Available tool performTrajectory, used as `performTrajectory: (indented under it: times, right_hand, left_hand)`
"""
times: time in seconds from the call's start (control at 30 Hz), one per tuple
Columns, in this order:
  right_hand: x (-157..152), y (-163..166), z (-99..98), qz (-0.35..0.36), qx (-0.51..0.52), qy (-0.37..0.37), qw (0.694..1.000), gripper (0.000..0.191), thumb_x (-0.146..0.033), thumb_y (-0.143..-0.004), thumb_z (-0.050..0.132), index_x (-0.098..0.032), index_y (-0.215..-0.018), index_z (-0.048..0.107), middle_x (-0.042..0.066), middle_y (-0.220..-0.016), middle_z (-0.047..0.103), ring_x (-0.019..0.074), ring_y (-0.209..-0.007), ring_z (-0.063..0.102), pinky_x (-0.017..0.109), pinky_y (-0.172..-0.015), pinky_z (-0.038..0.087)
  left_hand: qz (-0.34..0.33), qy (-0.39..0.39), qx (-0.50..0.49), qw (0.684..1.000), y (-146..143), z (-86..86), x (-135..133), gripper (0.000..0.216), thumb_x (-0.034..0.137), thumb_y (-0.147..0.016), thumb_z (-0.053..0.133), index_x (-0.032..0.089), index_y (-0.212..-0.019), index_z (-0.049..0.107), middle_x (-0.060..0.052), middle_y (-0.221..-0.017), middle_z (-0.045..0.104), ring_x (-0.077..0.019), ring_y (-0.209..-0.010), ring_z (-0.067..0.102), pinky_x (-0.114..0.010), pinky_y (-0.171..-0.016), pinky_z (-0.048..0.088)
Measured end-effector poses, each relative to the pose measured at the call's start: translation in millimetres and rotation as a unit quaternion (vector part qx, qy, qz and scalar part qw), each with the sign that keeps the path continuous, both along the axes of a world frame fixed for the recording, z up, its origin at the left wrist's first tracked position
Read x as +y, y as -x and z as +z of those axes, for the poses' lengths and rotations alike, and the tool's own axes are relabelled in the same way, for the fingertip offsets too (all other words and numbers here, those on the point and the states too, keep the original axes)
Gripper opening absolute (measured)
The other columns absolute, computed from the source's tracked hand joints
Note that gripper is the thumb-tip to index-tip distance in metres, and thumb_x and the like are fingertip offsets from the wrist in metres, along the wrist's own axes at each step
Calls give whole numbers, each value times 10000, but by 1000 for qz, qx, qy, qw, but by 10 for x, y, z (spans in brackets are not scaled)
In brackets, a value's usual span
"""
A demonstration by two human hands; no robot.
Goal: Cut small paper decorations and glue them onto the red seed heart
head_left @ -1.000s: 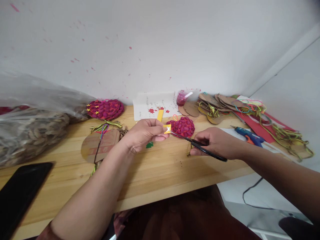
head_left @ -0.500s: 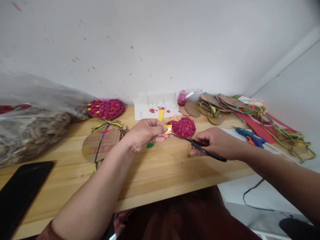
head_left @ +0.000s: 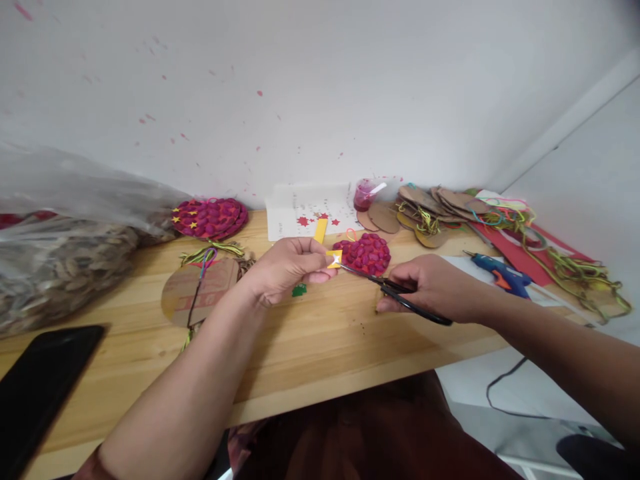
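Paper: small yellow square with white patch. We are pinching it in left hand above table, just in front of red disc. We are gripping black scissors in right hand, thin blades meeting paper's edge. Against half second ago we are seeing little change: right hand sitting slightly further left, paper staying put. Red disc looking bumpy, pebbled; table showing pale grained wood.

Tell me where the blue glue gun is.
In the head view the blue glue gun lies on the right of the table, just beyond the right hand and beside the red paper.
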State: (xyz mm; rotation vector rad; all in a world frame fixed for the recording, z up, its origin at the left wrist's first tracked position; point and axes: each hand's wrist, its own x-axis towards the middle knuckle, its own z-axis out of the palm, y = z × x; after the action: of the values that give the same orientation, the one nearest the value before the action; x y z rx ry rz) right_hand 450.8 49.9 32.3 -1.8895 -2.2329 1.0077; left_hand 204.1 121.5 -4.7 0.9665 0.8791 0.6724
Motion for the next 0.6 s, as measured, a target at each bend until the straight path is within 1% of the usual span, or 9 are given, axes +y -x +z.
performTrajectory:
  times: [0.13, 0.27, 0.37, 0.6]
  right_hand:
    - [-17, 26, 9, 6, -30, -27, 999, 517, -718, -719, 649, -205, -662, 610, -32, -585, 500, 125, -545, 413, 263, -494, 261]
    - [-53, 54, 21, 15, -85, -78, 993, 505, -702, -740, 634, -209, -640, 598, -20, -565, 520, 133, -535, 421, 271, -498, 248]
    - [-84, 51, 21, 24, -99, -112, 988, 473, -671, -743, 650, -212, -639, 600, -13, -565, 536, 134, -531, 428, 277, -502, 238]
    - [-122, 50, 47, 26, -114, -126, 985, 467, -664, -756, 636, -218, -622, 601, -16, -555, 549, 128, -506, 420, 278, -491, 232]
  left_hand:
    - [-5, -5, -2, 1000, 15, -9, 12, 147, 126, -670, 816, 110, -674, 670, -74, -658, 712, -103, -593, 669, -169, -579, 542]
    - [-13, -19, -5, 1000, 29, -6, 11, 137, 145, -678, 810, 109, -680, 678, -74, -656, 714, -100, -581, 662, -167, -569, 532]
    - [-20, -34, -5, 999, 38, -3, 11, 153, 167, -671, 824, 111, -684, 682, -79, -666, 719, -104, -586, 663, -170, -566, 526]
    - [-37, -56, 0, 998, 57, -8, 12, 196, 209, -656, 850, 115, -694, 682, -85, -685, 729, -102, -586, 656, -170, -558, 511]
